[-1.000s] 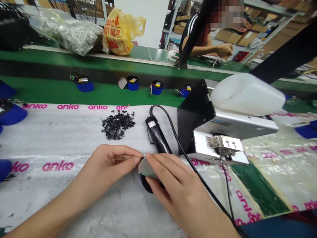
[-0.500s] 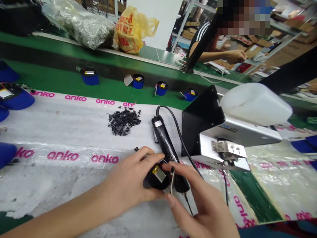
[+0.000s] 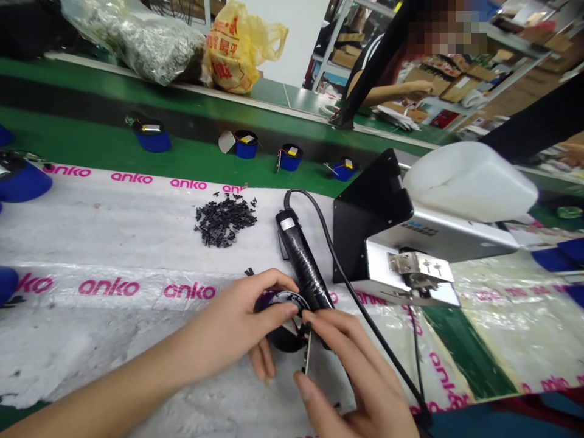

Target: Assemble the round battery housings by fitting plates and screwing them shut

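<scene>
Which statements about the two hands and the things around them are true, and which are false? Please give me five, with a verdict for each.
1. The left hand grips a round black hollow part. True.
2. The right hand holds a black cylindrical corded tool. False: it holds a thin flat board, seen nearly edge-on.
3. A loose pile of small black pieces lies left of the tool in the picture. True.
4. A translucent white plastic container lies on the floor. False: it rests on a silver-and-black metal machine.
5. A yellow plastic bag with red print sits beside a clear plastic bag. True.
</scene>
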Motion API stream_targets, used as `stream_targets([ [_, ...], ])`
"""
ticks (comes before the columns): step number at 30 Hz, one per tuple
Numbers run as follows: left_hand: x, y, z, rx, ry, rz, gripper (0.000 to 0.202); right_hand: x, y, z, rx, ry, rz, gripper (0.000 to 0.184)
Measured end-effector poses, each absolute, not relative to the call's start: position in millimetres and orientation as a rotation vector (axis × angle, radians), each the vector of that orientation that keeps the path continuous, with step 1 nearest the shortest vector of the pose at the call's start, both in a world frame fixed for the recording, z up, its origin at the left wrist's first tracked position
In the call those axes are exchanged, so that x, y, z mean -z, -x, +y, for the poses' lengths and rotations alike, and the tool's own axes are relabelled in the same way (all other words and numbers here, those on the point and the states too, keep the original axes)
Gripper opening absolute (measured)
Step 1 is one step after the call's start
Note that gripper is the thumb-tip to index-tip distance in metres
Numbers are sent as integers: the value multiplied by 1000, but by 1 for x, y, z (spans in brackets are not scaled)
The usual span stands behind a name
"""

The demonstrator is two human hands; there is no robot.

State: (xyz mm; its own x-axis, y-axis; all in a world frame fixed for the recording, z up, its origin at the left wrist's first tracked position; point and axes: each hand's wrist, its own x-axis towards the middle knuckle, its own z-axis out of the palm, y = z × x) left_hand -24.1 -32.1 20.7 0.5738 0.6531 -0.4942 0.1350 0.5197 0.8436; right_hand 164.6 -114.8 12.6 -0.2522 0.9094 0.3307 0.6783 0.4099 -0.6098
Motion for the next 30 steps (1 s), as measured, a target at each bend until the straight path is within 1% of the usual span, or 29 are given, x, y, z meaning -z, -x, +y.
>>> stream_targets([
  [4, -22, 20, -39, -420, -1173, 1032, 11, -16, -162, -111, -386, 1338, -2051, 48],
  [6, -21, 20, -42, -459, -1165, 1018, 9, -16, -161, -108, -351, 1323, -2062, 42],
  [9, -16, 25, -43, -513, -1082, 918, 19, -15, -160, -103, -266, 1231, -2165, 32],
  [13, -7, 42, -35, -431, -926, 676, 35, -14, -160, -102, -230, 1189, -2249, 40],
  [15, -4, 49, -30, -381, -828, 606, 47, -14, -161, -102, -261, 1226, -2286, 40],
  [17, -3, 53, -27, -349, -773, 603, 53, -15, -162, -101, -256, 1244, -2306, 38],
  [20, -4, 52, -27, -334, -764, 616, 51, -15, -166, -96, -211, 1189, -2356, 38],
  [23, -6, 47, -27, -348, -810, 660, 48, -17, -170, -90, -211, 1109, -2392, 34],
  [28, -7, 45, -27, -330, -849, 712, 48, -26, -169, -85, -252, 1110, -2405, 29],
  [30, -8, 44, -28, -337, -856, 728, 45, -31, -167, -86, -278, 1145, -2388, 28],
])
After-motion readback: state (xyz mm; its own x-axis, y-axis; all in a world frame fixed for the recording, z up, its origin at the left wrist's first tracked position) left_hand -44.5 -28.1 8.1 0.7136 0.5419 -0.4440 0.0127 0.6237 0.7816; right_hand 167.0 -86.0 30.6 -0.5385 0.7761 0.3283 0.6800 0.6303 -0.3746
